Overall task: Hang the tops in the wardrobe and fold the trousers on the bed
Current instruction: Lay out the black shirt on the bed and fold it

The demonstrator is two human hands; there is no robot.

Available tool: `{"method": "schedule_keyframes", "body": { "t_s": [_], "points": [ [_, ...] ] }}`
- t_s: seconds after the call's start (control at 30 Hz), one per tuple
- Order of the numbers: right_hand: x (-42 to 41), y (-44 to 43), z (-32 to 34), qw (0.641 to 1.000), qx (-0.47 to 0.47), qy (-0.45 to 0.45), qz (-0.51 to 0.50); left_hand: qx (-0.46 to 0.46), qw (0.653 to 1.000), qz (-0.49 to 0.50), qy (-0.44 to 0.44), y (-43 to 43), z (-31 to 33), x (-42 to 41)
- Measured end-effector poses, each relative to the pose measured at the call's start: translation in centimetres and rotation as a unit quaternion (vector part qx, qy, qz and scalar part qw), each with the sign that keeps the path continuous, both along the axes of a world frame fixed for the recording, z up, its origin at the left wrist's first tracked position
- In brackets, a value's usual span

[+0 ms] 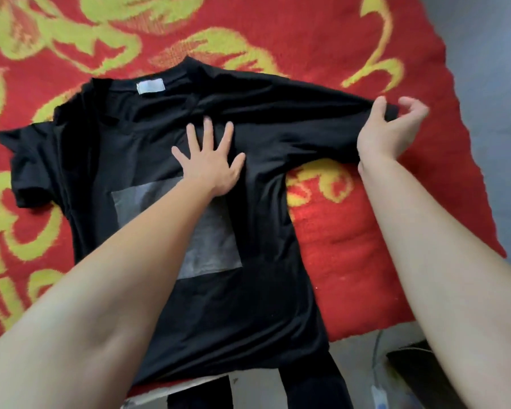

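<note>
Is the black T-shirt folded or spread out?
Spread: black T-shirt lies flat, unfolded; left hand presses it, right hand grips one sleeve.

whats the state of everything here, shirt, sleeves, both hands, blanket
black t-shirt: lying front up, body spread flat on the blanket
stretched sleeve: pulled out sideways, cuff held
other sleeve: loose, rumpled, not held
left hand: fingers straight and spread, pressing flat on the shirt's chest
right hand: pinches the stretched sleeve's cuff
red blanket: spread out under the shirt
</note>
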State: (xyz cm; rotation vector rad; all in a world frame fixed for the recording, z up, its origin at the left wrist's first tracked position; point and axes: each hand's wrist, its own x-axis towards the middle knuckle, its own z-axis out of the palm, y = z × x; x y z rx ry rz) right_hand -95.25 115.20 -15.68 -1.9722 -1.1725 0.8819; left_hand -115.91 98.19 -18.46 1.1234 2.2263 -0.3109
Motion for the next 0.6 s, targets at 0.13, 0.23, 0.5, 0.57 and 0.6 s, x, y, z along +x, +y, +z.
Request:
{"method": "schedule_keyframes", "body": {
  "t_s": [0.13,0.23,0.5,0.57,0.6],
  "points": [
    [2.0,0.7,-1.8,0.984,-0.157,-0.045,0.066,0.002,1.000,0.002,0.016,0.3,0.2,-0.1],
    [2.4,0.2,-1.3,0.980,-0.168,-0.066,0.085,0.052,0.996,-0.026,0.072,0.9,1.0,-0.2],
    [3.6,0.2,-1.0,0.963,-0.236,0.123,0.030,-0.004,0.999,-0.001,-0.045,5.5,0.9,-1.6],
    [3.5,0.7,-0.2,0.963,-0.226,0.143,0.022,-0.008,0.999,-0.019,-0.042,5.3,0.9,-2.0],
    [3.1,0.8,0.6,0.966,-0.213,0.144,0.018,-0.004,0.998,-0.025,-0.049,5.2,1.1,-2.2]
  ]
}}
